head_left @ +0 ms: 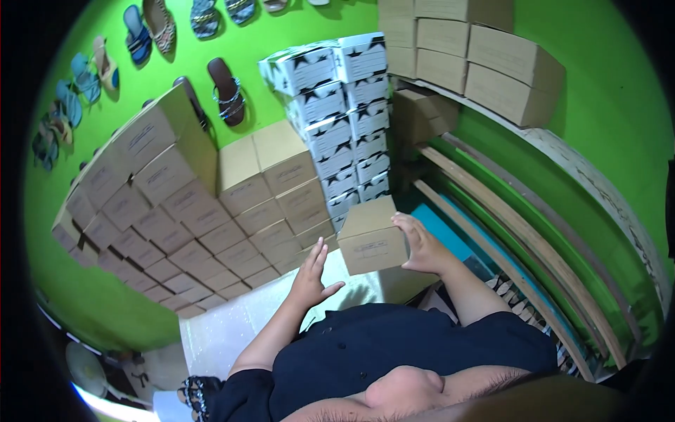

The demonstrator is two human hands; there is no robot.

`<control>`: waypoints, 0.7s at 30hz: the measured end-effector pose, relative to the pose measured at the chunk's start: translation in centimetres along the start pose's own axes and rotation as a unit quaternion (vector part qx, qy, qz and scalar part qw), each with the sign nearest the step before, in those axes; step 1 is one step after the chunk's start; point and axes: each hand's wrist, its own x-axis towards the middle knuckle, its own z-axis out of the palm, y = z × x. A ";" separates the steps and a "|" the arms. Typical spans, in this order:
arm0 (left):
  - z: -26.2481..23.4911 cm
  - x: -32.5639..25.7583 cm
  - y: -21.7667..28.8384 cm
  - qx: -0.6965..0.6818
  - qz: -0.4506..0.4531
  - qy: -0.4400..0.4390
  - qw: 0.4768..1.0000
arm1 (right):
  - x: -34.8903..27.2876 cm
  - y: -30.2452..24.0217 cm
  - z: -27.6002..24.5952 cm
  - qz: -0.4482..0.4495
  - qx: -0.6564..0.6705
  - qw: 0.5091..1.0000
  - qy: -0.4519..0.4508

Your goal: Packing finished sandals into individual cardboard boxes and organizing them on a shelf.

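My right hand grips a brown cardboard shoebox by its right side and holds it up in front of me. To the left of the box, my left hand is raised, empty, with its fingers spread, a little apart from the box's left face. Just behind the box stand stacks of brown shoeboxes and a taller column of white boxes with black stars.
A wide wall of stacked brown boxes fills the left. More brown boxes sit on a wooden shelf at the right. Sandals hang on the green wall. A pale floor lies below.
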 end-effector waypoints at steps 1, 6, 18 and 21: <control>0.7 0.9 0.1 -0.001 -0.023 -0.005 1.000 | -0.3 1.0 -1.6 0.002 -0.006 1.000 0.004; 3.5 3.6 0.0 0.000 -0.038 -0.001 0.999 | -1.1 6.5 -8.1 0.008 -0.127 0.987 0.101; 5.7 4.5 0.4 0.035 -0.155 0.019 0.987 | 3.9 25.9 -10.2 0.039 -0.364 0.890 0.271; 5.8 4.0 1.0 0.033 -0.193 0.012 0.981 | 5.2 29.0 -8.7 0.068 -0.393 0.876 0.270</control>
